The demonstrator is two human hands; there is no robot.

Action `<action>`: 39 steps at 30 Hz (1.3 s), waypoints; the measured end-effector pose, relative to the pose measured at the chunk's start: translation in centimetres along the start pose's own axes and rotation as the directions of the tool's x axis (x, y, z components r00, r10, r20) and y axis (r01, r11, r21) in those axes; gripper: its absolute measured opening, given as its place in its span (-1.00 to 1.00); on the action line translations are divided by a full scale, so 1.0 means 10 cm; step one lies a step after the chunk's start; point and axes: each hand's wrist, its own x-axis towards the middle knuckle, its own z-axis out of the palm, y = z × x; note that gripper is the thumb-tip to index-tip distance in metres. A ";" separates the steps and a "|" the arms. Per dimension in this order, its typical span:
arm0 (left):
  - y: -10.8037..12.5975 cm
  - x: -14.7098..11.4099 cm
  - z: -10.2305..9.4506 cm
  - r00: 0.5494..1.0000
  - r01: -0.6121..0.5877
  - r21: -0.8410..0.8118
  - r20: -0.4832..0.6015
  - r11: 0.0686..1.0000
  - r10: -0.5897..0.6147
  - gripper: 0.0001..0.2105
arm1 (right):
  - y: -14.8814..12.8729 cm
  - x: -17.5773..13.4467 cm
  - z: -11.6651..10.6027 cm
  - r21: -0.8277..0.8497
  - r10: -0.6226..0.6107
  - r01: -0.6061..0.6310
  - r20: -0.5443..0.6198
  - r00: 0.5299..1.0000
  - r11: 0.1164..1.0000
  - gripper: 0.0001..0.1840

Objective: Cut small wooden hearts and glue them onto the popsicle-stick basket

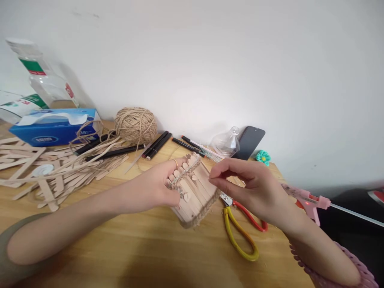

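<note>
My left hand [159,182] grips a small craft piece made of wooden popsicle sticks [193,192], with thumb in front and fingers behind. Twine trims its upper and lower edges, and small wooden shapes sit on its face. At its right side, my right hand [243,182] pinches thumb and forefinger together by the sticks. Whatever lies between those fingertips is too small to make out. Under the right hand lie scissors [240,232] with one yellow and one red handle.
Loose popsicle sticks [66,176] cover the left of the table, near a blue tissue box [57,130] and a twine ball [136,124]. Black markers [157,145], a phone [249,142] and a turquoise flower [263,157] line the wall. A pink glue gun [310,202] is at right.
</note>
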 end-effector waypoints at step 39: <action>0.04 -0.05 0.04 0.987 -0.020 -0.168 0.154 0.986 0.046 -0.52 | -0.20 0.09 -0.06 -0.455 -0.238 0.278 0.144 0.961 0.846 -0.79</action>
